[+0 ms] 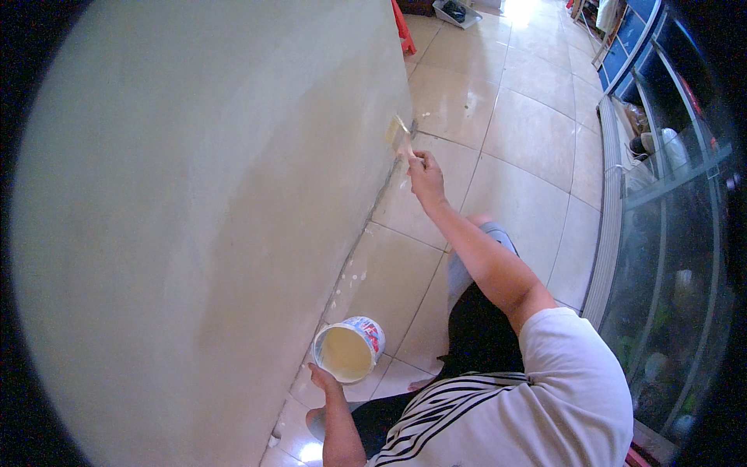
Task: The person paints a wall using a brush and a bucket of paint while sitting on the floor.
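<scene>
My right hand (427,179) grips the handle of a paintbrush (399,135), its fingers closed round it. The brush's bristles are at the lower part of the pale wall (194,194), close to the wall's far corner. Lower down, my left hand (324,377) holds a small paint bucket (373,331) by its rim. Cream-coloured paint (346,354) fills part of the bucket, which is tilted so its mouth faces up toward me. Some fingers of the left hand are hidden behind the bucket.
White paint drops (348,277) spot the tiled floor (537,148) along the wall's foot. To the right stands a glass-fronted cabinet (661,257) with items inside. Beyond the wall's corner are a red plastic stool leg (405,35) and a grey dustpan (459,14).
</scene>
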Tool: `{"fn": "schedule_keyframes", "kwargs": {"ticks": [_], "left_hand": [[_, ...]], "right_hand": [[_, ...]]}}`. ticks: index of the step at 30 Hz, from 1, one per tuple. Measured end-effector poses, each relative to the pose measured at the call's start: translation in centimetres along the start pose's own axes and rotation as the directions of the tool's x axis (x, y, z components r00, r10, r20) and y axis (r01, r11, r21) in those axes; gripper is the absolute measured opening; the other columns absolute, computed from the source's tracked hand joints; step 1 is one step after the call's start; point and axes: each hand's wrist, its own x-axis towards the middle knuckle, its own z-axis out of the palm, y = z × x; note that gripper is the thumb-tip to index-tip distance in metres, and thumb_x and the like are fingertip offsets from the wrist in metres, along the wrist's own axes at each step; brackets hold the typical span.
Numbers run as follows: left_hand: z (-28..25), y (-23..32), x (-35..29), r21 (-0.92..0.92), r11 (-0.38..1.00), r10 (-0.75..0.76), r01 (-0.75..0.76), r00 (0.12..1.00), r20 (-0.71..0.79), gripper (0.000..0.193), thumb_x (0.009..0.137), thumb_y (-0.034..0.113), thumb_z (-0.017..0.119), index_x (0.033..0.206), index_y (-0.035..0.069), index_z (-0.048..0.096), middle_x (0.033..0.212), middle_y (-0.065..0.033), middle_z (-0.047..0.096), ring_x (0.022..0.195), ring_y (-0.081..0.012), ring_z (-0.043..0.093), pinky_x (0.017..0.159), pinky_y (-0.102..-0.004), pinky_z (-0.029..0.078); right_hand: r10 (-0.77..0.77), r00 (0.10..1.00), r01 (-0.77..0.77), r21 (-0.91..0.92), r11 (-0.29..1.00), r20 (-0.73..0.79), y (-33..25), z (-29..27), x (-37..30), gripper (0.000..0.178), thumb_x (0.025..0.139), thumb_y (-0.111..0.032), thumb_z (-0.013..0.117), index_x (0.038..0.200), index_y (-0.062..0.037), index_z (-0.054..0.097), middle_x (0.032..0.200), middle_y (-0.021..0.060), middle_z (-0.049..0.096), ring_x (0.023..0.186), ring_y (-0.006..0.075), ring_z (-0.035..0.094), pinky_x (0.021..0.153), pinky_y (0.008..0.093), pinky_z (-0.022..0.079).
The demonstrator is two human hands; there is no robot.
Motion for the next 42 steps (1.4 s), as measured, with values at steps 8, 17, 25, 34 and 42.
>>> {"fn": "schedule_keyframes", "kwargs": {"ticks": [8, 17, 25, 34, 42], "left_hand": [[-0.6, -1.5, 0.8, -0.135, 0.99, -0.046, 0.042, 0.999, -0.026, 0.064, 0.097, 0.044, 0.035, 0.091, -0.013, 0.063, 0.087, -0.0218, 0.067, 0.079, -0.0321, 0.065, 0.069, -0.0421, 0.053], [-0.8, -0.3, -0.2, -0.111, 0.993, -0.055, 0.048, 0.997, -0.055, 0.065, 0.097, 0.047, 0.035, 0.09, -0.011, 0.065, 0.087, -0.0212, 0.067, 0.077, -0.0316, 0.065, 0.069, -0.0423, 0.052], [-1.1, -2.6, 2.0, 0.008, 0.99, -0.142, 0.143, 0.988, -0.058, 0.067, 0.096, 0.051, 0.034, 0.099, -0.008, 0.065, 0.093, -0.0188, 0.068, 0.085, -0.0303, 0.065, 0.074, -0.0409, 0.052], [-2.8, -1.1, -0.9, -0.241, 0.945, -0.197, 0.221, 0.973, 0.122, 0.069, 0.096, 0.055, 0.032, 0.11, -0.007, 0.059, 0.102, -0.0175, 0.065, 0.089, -0.0302, 0.064, 0.076, -0.0384, 0.052], [-4.0, -0.4, -2.6, -0.299, 0.896, -0.272, 0.329, 0.938, 0.216, 0.059, 0.096, 0.052, 0.036, 0.102, -0.002, 0.057, 0.095, -0.0134, 0.065, 0.087, -0.0263, 0.064, 0.07, -0.0403, 0.053]], "right_hand": [[-0.439, 0.887, 0.385, -0.294, 0.875, -0.142, -10.7, -3.3, 12.0, 0.039, 0.091, -0.036, 0.052, 0.109, -0.0035, 0.064, 0.078, 0.0118, 0.066, 0.069, 0.0205, 0.063, 0.062, 0.0338, 0.049], [-0.38, 0.925, 0.358, -0.407, 0.84, 0.03, -21.9, -1.5, 17.0, 0.043, 0.09, -0.041, 0.051, 0.113, -0.0067, 0.064, 0.101, 0.0199, 0.066, 0.097, 0.0326, 0.064, 0.083, 0.04, 0.049], [-0.366, 0.852, 0.436, -0.12, 0.892, 0.375, -18.2, 0.2, 0.7, 0.04, 0.093, -0.036, 0.052, 0.115, -0.0042, 0.063, 0.093, 0.0155, 0.068, 0.086, 0.0191, 0.063, 0.079, 0.0309, 0.048], [-0.398, 0.917, 0.389, -0.266, 0.882, 0.021, -23.7, -4.0, 14.8, 0.038, 0.087, -0.035, 0.05, 0.107, -0.0067, 0.066, 0.097, 0.0193, 0.067, 0.093, 0.0351, 0.064, 0.083, 0.0416, 0.049], [-0.452, 0.881, 0.466, -0.401, 0.789, 0.136, -27.8, 1.0, 12.3, 0.038, 0.091, -0.035, 0.049, 0.113, -0.0086, 0.064, 0.104, 0.016, 0.067, 0.098, 0.0317, 0.063, 0.082, 0.0374, 0.049]]}}
